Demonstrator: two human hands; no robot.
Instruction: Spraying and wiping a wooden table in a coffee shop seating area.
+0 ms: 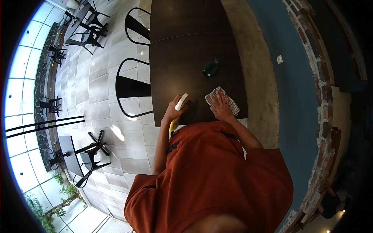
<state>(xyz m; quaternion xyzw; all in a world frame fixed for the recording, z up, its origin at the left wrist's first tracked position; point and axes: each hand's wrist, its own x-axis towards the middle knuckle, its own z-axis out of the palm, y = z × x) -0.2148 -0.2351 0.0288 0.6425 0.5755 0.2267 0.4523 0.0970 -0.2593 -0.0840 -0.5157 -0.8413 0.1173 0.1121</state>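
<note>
A dark wooden table (174, 67) stretches away before me. At its near edge my left hand (174, 109) grips a white and yellow spray bottle (181, 102) by its upper part; the rest of the bottle is partly hidden by the hand. My right hand (221, 106) lies flat, fingers spread, on a checked cloth (233, 107) near the table's right corner. The cloth rests on the tabletop, partly covered by the palm. Farther up the table lies a small dark green object (210, 69), apart from both hands; its exact kind is unclear.
Black metal chairs (132, 87) stand along the table's left side. A blue wall (294, 87) with a socket (279, 59) and a brick edge (323, 96) runs on the right. More tables and chairs stand on the tiled floor at the left, before large windows.
</note>
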